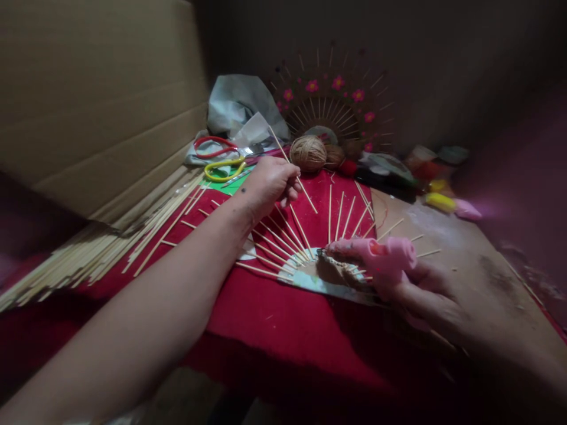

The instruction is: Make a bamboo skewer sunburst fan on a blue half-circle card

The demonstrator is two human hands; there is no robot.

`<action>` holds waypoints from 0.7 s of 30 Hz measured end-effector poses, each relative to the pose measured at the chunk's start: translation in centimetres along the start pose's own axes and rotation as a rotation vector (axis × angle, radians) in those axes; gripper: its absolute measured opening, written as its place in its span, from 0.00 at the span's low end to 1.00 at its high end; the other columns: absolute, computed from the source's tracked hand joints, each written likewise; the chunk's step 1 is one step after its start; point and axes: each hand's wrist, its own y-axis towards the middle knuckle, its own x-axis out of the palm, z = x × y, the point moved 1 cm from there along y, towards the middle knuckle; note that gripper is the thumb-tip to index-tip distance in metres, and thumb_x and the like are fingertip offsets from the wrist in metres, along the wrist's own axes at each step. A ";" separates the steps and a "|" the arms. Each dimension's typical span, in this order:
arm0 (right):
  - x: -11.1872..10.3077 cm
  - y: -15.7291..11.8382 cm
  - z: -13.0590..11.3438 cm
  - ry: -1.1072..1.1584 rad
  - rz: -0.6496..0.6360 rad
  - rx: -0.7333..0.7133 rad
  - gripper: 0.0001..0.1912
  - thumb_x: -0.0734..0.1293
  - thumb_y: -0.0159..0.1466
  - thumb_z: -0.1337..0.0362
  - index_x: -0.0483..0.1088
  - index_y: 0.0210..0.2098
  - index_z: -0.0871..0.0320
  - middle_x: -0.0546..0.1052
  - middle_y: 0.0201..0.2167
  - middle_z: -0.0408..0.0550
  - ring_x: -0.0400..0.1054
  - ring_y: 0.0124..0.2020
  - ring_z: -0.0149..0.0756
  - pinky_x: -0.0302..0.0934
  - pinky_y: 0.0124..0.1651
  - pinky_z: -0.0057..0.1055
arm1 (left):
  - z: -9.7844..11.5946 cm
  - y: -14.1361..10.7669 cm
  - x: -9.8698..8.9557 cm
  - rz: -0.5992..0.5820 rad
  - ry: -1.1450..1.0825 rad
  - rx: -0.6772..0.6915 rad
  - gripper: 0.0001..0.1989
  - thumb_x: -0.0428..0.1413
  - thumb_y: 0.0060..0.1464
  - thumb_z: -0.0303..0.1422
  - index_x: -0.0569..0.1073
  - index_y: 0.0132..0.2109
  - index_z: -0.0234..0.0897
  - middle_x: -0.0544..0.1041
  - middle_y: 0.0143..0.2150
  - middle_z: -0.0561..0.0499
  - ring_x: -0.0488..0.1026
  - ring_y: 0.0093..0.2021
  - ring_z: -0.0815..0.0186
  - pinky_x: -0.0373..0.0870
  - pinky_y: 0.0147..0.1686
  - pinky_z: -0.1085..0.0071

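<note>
Pinched in the fingers of my left hand (278,180) is a thin wooden stick (309,198), held at a slant above the red cloth. My right hand (432,295) is wrapped round a pink glue gun (387,260). The gun's nozzle points left, at the curved edge of a half-round cardboard base (328,287) with a pale patterned surface. Several sticks (283,239) fan outward from that edge, with a gap among them near the nozzle. The gun and its shadow hide part of the base's right side.
Loose sticks (101,254) lie in a pile at left, beside a tall cardboard panel (101,106). Scissors (224,171) with red and yellow handles lie behind my left hand. Farther back are a ball of twine (309,153) and a flower-decorated stick fan (339,88).
</note>
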 end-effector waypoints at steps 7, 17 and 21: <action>0.3 -0.4 0.4 0.199 -0.126 0.050 0.18 0.58 0.66 0.52 0.71 0.53 0.38 0.79 0.45 0.38 0.76 0.40 0.37 0.72 0.39 0.26 | 0.0 0.0 0.0 0.001 0.007 -0.008 0.11 0.49 0.53 0.21 0.65 0.23 0.32 0.69 0.18 0.53 0.64 0.13 0.76 0.53 0.12 0.79; -0.4 0.2 -1.0 0.102 -0.168 0.087 0.18 0.58 0.66 0.60 0.72 0.52 0.45 0.80 0.40 0.40 0.76 0.32 0.37 0.68 0.24 0.25 | 0.0 -0.1 0.1 -0.002 0.036 -0.002 0.10 0.49 0.52 0.22 0.65 0.23 0.34 0.70 0.18 0.52 0.64 0.14 0.75 0.54 0.12 0.78; -0.6 0.5 -1.0 -0.031 -0.110 -0.018 0.18 0.58 0.66 0.58 0.74 0.51 0.46 0.80 0.41 0.41 0.75 0.35 0.38 0.68 0.26 0.25 | 0.0 -0.1 0.1 -0.008 0.039 -0.003 0.10 0.49 0.52 0.22 0.65 0.24 0.34 0.70 0.18 0.53 0.64 0.13 0.76 0.54 0.13 0.79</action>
